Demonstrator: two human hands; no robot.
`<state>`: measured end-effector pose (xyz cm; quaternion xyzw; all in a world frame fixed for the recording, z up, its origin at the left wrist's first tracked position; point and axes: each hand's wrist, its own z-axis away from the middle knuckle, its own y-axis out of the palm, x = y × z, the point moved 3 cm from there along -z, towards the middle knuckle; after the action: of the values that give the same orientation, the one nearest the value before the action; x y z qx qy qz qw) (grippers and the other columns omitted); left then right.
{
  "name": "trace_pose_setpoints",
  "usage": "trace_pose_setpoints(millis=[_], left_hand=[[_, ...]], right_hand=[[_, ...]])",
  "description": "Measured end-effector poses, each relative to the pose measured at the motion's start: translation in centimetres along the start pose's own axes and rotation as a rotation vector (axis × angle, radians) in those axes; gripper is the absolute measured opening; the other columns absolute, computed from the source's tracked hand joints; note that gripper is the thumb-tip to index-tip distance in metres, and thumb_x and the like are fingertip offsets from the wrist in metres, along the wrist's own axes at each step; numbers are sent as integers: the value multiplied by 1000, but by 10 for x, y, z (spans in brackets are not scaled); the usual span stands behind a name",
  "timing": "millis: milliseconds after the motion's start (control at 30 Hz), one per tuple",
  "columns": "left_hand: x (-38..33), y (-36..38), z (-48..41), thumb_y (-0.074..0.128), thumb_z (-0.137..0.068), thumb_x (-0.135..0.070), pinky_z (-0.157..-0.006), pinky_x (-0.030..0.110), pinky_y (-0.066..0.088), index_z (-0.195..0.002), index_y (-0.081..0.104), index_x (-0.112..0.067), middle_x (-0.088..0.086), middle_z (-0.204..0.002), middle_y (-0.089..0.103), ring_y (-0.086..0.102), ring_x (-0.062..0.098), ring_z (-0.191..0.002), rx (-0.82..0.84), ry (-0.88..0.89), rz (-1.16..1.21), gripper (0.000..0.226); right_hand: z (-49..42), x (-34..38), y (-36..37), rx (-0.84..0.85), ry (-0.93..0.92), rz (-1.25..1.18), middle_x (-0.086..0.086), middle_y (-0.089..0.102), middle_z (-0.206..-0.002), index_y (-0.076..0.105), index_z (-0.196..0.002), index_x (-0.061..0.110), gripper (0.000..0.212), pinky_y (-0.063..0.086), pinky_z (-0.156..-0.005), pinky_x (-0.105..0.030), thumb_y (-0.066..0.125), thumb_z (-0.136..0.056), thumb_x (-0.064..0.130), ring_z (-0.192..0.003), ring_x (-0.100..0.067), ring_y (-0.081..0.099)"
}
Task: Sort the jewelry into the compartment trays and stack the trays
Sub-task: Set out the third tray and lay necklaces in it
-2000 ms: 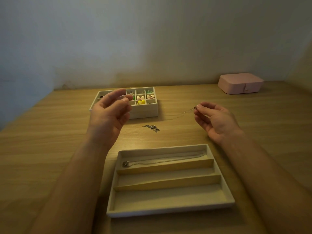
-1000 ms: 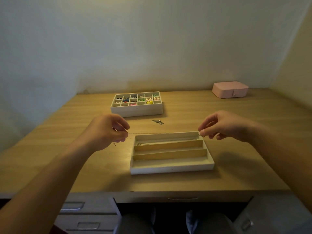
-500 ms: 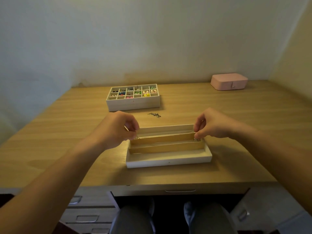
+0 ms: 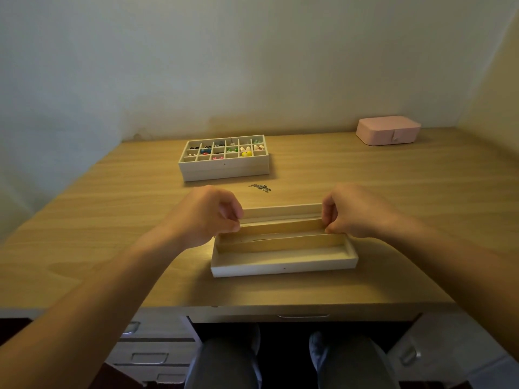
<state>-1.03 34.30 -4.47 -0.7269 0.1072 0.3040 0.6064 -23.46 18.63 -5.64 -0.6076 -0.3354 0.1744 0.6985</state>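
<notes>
A cream tray (image 4: 283, 267) with three long slots lies near the desk's front edge. My left hand (image 4: 205, 214) pinches one end of a thin chain necklace (image 4: 261, 239) at the tray's left end, and my right hand (image 4: 351, 210) pinches the other end at the right. The chain lies low along the middle slot, faint against the lining. Another chain rests in the far slot, mostly hidden. A small heap of silver jewelry (image 4: 260, 187) lies on the desk behind the tray. Further back stands a grid tray (image 4: 224, 169) with several coloured pieces, stacked on another tray.
A closed pink jewelry box (image 4: 388, 130) stands at the back right by the wall. The wooden desk (image 4: 112, 220) ends just in front of the long-slot tray; drawers (image 4: 151, 343) and my knees show below.
Both hands have come down from above the desk to the tray's two ends, lowering the stretched necklace into a slot. The camera has pulled back and tilted down.
</notes>
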Motion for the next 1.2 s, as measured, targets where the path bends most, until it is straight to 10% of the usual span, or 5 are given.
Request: trace_pose_setpoints(millis=[433, 933, 1200], left_hand=[[3, -5, -1, 87, -73, -7, -79, 42, 59, -81, 74, -24, -8, -76, 73, 71, 12, -73, -60, 7, 88, 22], [14, 2, 6, 73, -88, -29, -70, 31, 51, -93, 70, -34, -19, -84, 67, 55, 6, -77, -137, 144, -443, 8], [18, 13, 10, 51, -98, -21, -79, 31, 50, -91, 63, -33, -19, -80, 71, 62, 5, -86, 41, 44, -305, 17]], right_hand=[[1, -2, 0, -53, 20, -9, 12, 65, -75, 68, -71, 28, 20, 58, -69, -37, 87, -74, 25, -75, -10, 62], [8, 1, -7, -53, -24, -133, 10, 69, -80, 74, -81, 27, 11, 61, -76, -41, 84, -81, 22, -78, -8, 65], [11, 4, 1, 83, -70, -253, 7, 73, -94, 77, -96, 23, 18, 60, -87, -38, 64, -92, 12, -93, -11, 68]])
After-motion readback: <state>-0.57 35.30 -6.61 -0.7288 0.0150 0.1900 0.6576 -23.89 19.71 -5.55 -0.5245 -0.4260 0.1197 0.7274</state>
